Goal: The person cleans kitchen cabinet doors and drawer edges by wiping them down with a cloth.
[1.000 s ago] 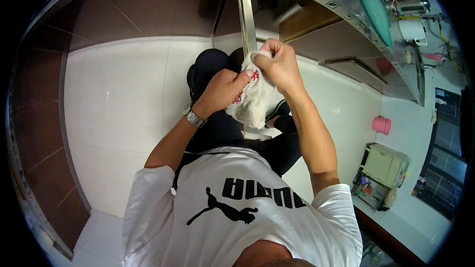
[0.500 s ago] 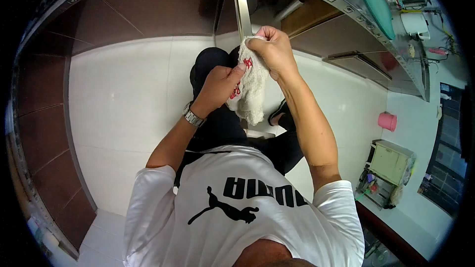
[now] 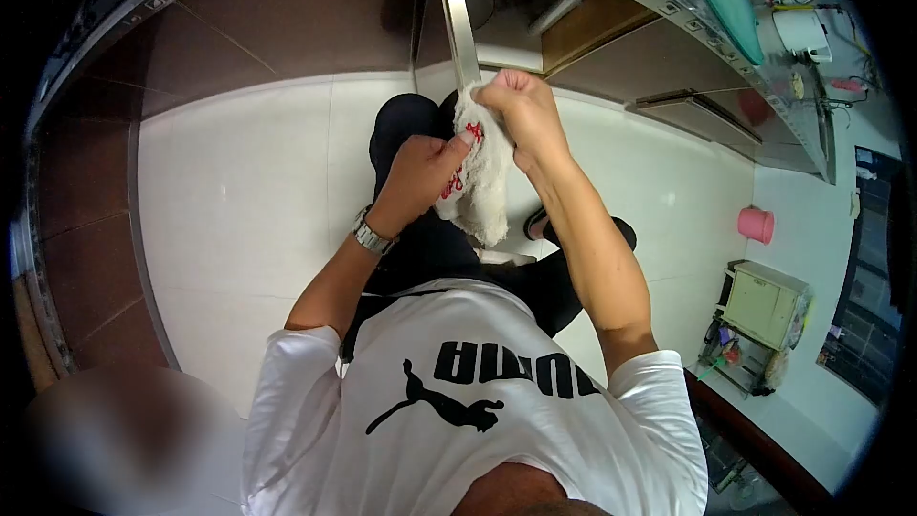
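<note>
A white terry cloth point(image 3: 489, 177) with red markings hangs bunched between my two hands, over my dark trousers. My left hand point(image 3: 420, 182), with a metal watch on its wrist, is closed on the cloth's left side, thumb pressed near the red marks. On the upper edge, my right hand point(image 3: 525, 115) pinches the cloth between thumb and curled fingers. The silver edge of an open cabinet door point(image 3: 457, 19) comes down to the cloth's top; whether they touch, I cannot tell.
Brown cabinets point(image 3: 277, 19) run along the front under a metal counter edge. The open cabinet shows a shelf and dark round items. On the right are a pink bucket point(image 3: 756, 225), a pale green small cabinet point(image 3: 766, 304) and a teal board point(image 3: 721, 0). A blurred shape point(image 3: 138, 430) fills the lower left.
Both hands and the cloth sit slightly lower in view, with the grip unchanged. My knee on the right has swung outward. The blurred shape has appeared at lower left.
</note>
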